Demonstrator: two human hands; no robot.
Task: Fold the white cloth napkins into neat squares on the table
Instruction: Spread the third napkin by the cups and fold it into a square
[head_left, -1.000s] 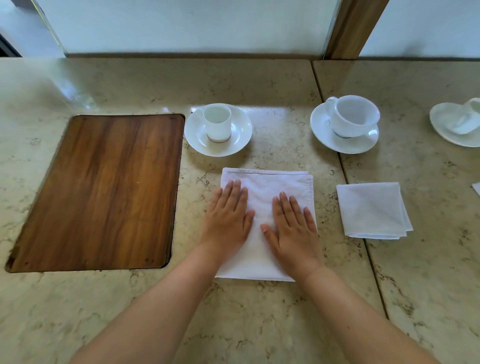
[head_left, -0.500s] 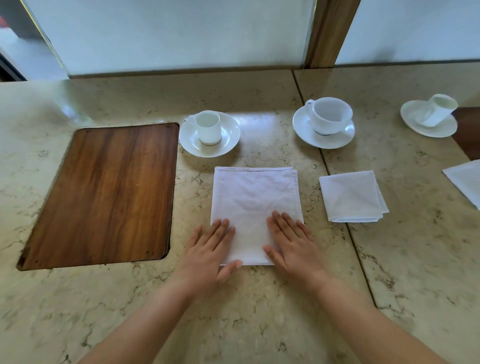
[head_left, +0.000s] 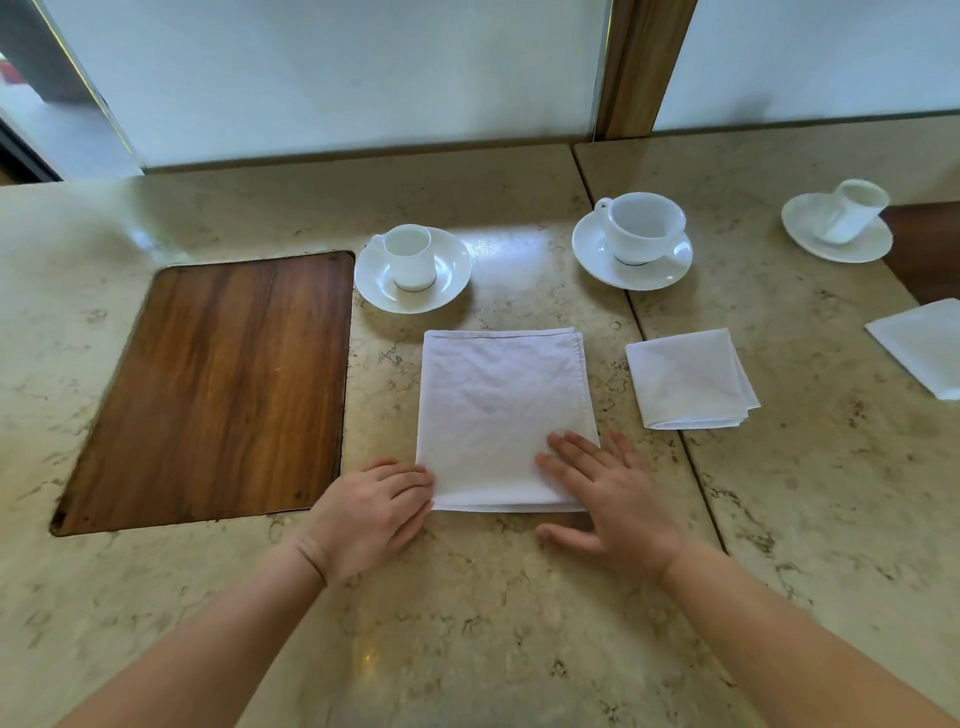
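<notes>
A white napkin (head_left: 498, 410), folded into a tall rectangle, lies flat on the marble table (head_left: 467, 597) in front of me. My left hand (head_left: 371, 517) is at its near left corner, fingers curled together over the edge, thumb hidden. At the near right corner my right hand (head_left: 608, 499) lies flat with its fingers spread on the cloth and its thumb on the table just below the near edge. A second napkin (head_left: 688, 379), folded into a small square, sits to the right. Part of a third napkin (head_left: 924, 345) shows at the right edge.
A wooden inlay panel (head_left: 218, 389) is set in the table on the left. Behind the napkins stand a small cup on a saucer (head_left: 413, 270), a wider cup on a saucer (head_left: 634, 241), and a third cup and saucer (head_left: 839, 223) far right. A frosted window runs along the back.
Both hands slid from the middle of the napkin down to its near corners. My left hand's fingers went from flat to curled at the corner. The view has tilted up.
</notes>
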